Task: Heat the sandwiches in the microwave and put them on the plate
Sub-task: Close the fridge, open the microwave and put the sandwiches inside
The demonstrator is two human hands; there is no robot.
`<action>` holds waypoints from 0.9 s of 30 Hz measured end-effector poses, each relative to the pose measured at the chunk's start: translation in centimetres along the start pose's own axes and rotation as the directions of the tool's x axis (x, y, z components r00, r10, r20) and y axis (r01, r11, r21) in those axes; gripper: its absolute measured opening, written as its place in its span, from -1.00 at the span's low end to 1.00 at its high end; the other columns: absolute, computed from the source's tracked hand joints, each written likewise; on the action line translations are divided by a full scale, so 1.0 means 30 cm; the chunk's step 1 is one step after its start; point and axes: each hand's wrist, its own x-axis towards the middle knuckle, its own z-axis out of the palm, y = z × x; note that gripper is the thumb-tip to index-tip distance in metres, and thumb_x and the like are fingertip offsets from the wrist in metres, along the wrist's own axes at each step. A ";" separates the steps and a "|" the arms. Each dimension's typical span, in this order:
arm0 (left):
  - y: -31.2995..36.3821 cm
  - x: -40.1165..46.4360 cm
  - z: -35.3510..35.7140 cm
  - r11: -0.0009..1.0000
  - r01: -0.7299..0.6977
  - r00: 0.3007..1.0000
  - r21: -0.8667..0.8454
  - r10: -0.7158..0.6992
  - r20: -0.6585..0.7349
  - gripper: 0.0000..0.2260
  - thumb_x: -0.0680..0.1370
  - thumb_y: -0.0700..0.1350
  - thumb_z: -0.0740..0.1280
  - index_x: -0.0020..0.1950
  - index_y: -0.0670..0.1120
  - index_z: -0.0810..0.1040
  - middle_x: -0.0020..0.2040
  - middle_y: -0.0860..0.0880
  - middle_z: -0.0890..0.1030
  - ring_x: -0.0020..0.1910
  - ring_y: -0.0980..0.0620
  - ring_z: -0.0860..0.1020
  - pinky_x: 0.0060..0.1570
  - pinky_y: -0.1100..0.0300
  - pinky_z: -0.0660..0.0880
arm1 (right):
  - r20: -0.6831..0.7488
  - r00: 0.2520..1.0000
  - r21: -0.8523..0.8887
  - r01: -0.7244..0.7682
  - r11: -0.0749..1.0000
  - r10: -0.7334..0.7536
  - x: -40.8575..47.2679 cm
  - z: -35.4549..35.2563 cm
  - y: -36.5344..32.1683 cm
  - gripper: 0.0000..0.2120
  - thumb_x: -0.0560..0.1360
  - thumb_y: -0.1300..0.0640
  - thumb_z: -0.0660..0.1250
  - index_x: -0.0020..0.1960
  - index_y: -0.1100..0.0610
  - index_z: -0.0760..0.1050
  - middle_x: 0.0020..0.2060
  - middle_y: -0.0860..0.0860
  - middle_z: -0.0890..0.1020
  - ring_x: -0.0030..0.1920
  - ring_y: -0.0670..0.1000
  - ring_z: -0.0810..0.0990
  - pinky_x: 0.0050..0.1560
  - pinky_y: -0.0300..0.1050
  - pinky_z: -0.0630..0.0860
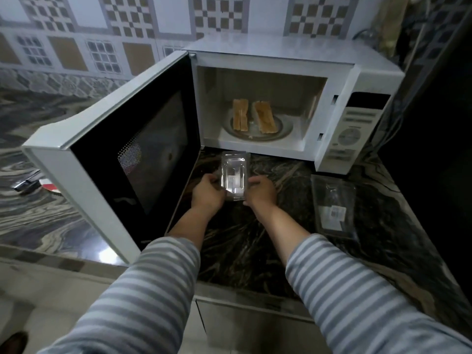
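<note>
A: Two surfaces first. Dark marbled counter [268, 238], white microwave [288, 60] on it at the back, door [122, 154] swung wide open to the left.

B: Sandwiches?

A: Two sandwiches inside, on the glass turntable [286, 127], lying side by side, a narrow gap between them. Left sandwich [240, 114], right sandwich [264, 117].

B: Hands?

A: Both out in front of the cavity, striped sleeves [362, 290] pushed up the forearms. Left hand [208, 194] and right hand [261, 190] grip a clear plastic container [234, 175] between them, one on each side, fingers curled on its edges. Container looks empty, white label on it, just above the counter in front of the microwave. Touching the counter or not, can't tell.

B: Anything else?

A: Second clear plastic package [334, 208] flat on the counter to the right, below the control panel [353, 129]. Something red and metallic [33, 185] left of the door, too blurred to name.
</note>
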 end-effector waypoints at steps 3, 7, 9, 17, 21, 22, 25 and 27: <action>-0.014 -0.046 0.018 0.993 0.050 0.994 -0.111 -0.038 0.107 -0.67 0.41 -0.28 0.41 0.14 -0.09 0.49 -0.12 -0.09 0.62 -0.10 -0.08 0.59 -0.10 0.06 0.57 | -0.013 1.000 -0.009 0.008 1.000 -0.008 -0.026 -0.051 0.026 -0.77 0.37 0.38 0.36 -0.11 0.07 0.53 -0.13 0.06 0.59 0.00 0.16 0.64 0.03 0.12 0.61; 0.000 -0.131 0.044 0.960 0.119 0.970 -0.254 -0.058 0.236 -0.67 0.46 -0.38 0.36 0.14 -0.07 0.46 -0.17 -0.10 0.58 -0.26 -0.01 0.54 -0.52 0.29 0.50 | -0.031 0.995 0.093 -0.088 0.992 0.091 -0.067 -0.133 0.078 -0.82 0.47 0.34 0.33 -0.17 0.07 0.56 -0.02 0.13 0.66 -0.02 0.17 0.65 0.01 0.09 0.63; 0.008 -0.177 0.052 0.940 0.157 0.948 -0.301 -0.058 0.313 -0.63 0.46 -0.40 0.37 0.16 -0.07 0.45 -0.19 -0.09 0.58 -0.29 0.02 0.54 -0.51 0.31 0.51 | -0.030 0.986 0.142 -0.160 0.977 0.166 -0.086 -0.176 0.108 -0.74 0.49 0.35 0.33 -0.26 0.03 0.52 0.02 0.12 0.64 -0.02 0.18 0.64 -0.07 0.02 0.64; 0.018 -0.266 0.091 0.877 0.277 0.890 -0.393 -0.080 0.449 -0.48 0.44 -0.52 0.32 0.33 -0.16 0.40 -0.10 -0.13 0.60 -0.21 -0.01 0.57 -0.36 0.24 0.58 | -0.022 0.980 0.141 -0.194 0.971 0.198 -0.189 -0.302 0.137 -0.76 0.46 0.41 0.33 -0.06 0.08 0.51 -0.06 0.10 0.59 -0.11 0.08 0.61 -0.38 -0.20 0.58; 0.017 -0.279 0.104 0.891 0.264 0.897 -0.369 -0.087 0.433 -0.51 0.43 -0.53 0.32 0.27 -0.16 0.41 -0.08 -0.15 0.61 -0.24 0.00 0.57 -0.28 0.21 0.58 | -0.029 0.980 0.146 -0.189 0.971 0.195 -0.205 -0.316 0.148 -0.74 0.48 0.41 0.31 -0.04 0.06 0.51 0.00 0.11 0.60 -0.06 0.10 0.63 -0.43 -0.24 0.56; 0.016 -0.280 0.108 0.895 0.256 0.900 -0.366 -0.083 0.427 -0.52 0.43 -0.53 0.32 0.26 -0.15 0.41 -0.02 -0.19 0.62 -0.25 0.00 0.58 -0.27 0.20 0.58 | -0.032 0.980 0.144 -0.188 0.971 0.195 -0.208 -0.317 0.149 -0.72 0.48 0.42 0.31 -0.04 0.05 0.51 0.01 0.11 0.60 -0.05 0.11 0.63 -0.43 -0.23 0.57; 0.019 -0.283 0.115 0.903 0.248 0.906 -0.351 -0.087 0.414 -0.55 0.42 -0.53 0.33 0.20 -0.12 0.43 0.07 -0.25 0.61 -0.25 -0.02 0.59 -0.29 0.21 0.59 | -0.030 0.979 0.154 -0.197 0.968 0.204 -0.210 -0.320 0.150 -0.68 0.46 0.47 0.29 -0.03 0.06 0.51 0.03 0.14 0.60 -0.01 0.14 0.64 -0.38 -0.19 0.59; 0.023 -0.280 0.115 0.902 0.253 0.909 -0.351 -0.097 0.406 -0.56 0.43 -0.52 0.33 0.17 -0.11 0.44 0.08 -0.26 0.61 -0.25 -0.04 0.60 -0.33 0.23 0.59 | -0.024 0.976 0.174 -0.210 0.962 0.217 -0.215 -0.324 0.144 -0.66 0.46 0.50 0.27 -0.02 0.08 0.52 0.02 0.17 0.60 -0.04 0.14 0.64 -0.36 -0.17 0.59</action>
